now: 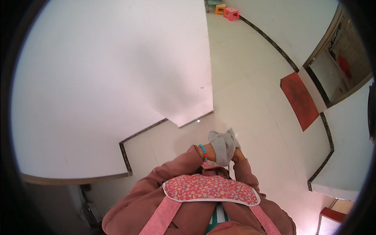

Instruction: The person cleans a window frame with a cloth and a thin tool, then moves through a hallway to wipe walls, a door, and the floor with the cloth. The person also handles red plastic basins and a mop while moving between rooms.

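Observation:
A grey cloth [223, 145], fluffy like a towel, is bunched around both of my hands in front of my chest. My left hand [210, 152], its wrist circled by a bracelet of blue and red beads [203, 151], goes into the cloth from the left. From the right my right hand [238, 154] meets the same cloth. The fingers of both hands are hidden under the fabric, so their grip cannot be seen. I wear a brownish-pink jacket and a red floral apron [210, 189] with pink straps.
A white wall [117, 73] with a jutting corner stands ahead on the left. Pale floor tiles [249, 97] run past it. A red doormat [301, 101] lies by a doorway on the right. Pink [231, 14] and orange [220, 9] plastic stools stand far off.

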The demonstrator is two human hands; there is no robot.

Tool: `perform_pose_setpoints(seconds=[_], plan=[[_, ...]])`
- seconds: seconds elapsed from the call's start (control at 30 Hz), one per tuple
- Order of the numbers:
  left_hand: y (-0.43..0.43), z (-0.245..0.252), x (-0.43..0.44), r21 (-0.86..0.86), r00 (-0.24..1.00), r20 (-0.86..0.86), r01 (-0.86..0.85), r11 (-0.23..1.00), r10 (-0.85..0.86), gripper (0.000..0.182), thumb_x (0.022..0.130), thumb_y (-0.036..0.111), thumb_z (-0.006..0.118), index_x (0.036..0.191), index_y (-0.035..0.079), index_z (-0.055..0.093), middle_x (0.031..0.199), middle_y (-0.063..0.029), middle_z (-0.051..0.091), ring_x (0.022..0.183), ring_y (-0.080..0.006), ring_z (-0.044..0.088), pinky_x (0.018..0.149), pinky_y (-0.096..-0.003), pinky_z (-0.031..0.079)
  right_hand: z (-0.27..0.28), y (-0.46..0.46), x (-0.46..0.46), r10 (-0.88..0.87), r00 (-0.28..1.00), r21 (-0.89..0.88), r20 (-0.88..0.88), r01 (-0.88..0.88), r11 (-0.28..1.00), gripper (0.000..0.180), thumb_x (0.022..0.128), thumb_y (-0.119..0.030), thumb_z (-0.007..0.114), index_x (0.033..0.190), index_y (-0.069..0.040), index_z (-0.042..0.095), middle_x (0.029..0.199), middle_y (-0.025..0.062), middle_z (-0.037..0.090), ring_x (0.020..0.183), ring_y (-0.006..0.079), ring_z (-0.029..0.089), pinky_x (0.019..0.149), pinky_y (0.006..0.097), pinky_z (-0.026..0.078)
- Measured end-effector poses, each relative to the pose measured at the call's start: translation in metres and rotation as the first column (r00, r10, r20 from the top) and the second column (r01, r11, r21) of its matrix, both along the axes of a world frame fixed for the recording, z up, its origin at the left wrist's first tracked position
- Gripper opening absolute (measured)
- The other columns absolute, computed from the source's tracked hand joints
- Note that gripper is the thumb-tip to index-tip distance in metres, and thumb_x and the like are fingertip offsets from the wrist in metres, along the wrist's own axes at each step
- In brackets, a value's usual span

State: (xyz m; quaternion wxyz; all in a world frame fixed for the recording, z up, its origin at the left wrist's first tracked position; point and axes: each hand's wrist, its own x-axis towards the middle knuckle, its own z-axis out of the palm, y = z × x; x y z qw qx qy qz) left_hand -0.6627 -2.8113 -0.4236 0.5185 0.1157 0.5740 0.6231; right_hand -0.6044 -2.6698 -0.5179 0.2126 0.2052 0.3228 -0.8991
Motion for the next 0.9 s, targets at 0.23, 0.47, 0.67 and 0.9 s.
perform_pose_setpoints(seconds=[0.23,0.47,0.67,0.9], plan=[[0.018,0.029,-0.081,0.113,0.924,-0.382,0.039,0.993,0.007,0.041,0.079,0.026,0.059,0.113,0.004,0.050,0.126,-0.0115,0.044,0.114,-0.0273,0.042,0.100,-0.0390,0.029,0.049,0.040,-0.108,-0.202,0.974,0.322,-0.106,0.225,0.920,0.037,0.089,-0.026,0.047,0.122,-0.009,0.045,0.112,0.0049,0.054,0.102,0.0183,0.052,0.083,0.0323,0.044],[0.059,0.084,-0.185,0.071,0.228,-0.973,0.143,0.987,0.037,0.046,0.080,0.028,0.058,0.118,0.005,0.046,0.129,-0.0119,0.040,0.118,-0.0275,0.038,0.101,-0.0395,0.027,0.095,0.088,-0.238,-0.116,0.884,0.354,-0.453,0.298,0.887,0.040,0.088,-0.023,0.049,0.123,-0.006,0.042,0.121,0.0083,0.048,0.106,0.0226,0.050,0.086,0.0323,0.042],[0.079,0.097,-0.265,-0.020,-0.078,-0.996,-0.125,0.992,-0.030,0.053,0.081,0.027,0.057,0.126,0.006,0.038,0.131,-0.0128,0.037,0.120,-0.0277,0.035,0.100,-0.0392,0.027,0.069,0.125,-0.298,0.406,0.852,0.943,-0.332,0.283,0.176,0.030,0.077,-0.024,0.058,0.096,-0.001,0.058,0.083,0.0163,0.062,0.078,0.0305,0.060,0.069,0.0343,0.047],[0.122,0.081,-0.324,0.067,0.198,-0.966,-0.419,0.906,0.164,0.051,0.081,0.024,0.056,0.125,0.005,0.039,0.128,-0.0136,0.040,0.117,-0.0287,0.038,0.099,-0.0383,0.029,0.011,0.193,-0.338,0.754,0.622,0.712,0.209,-0.626,0.319,0.027,0.075,-0.026,0.060,0.088,-0.004,0.064,0.074,0.0082,0.064,0.061,0.0175,0.060,0.056,0.0287,0.047]])
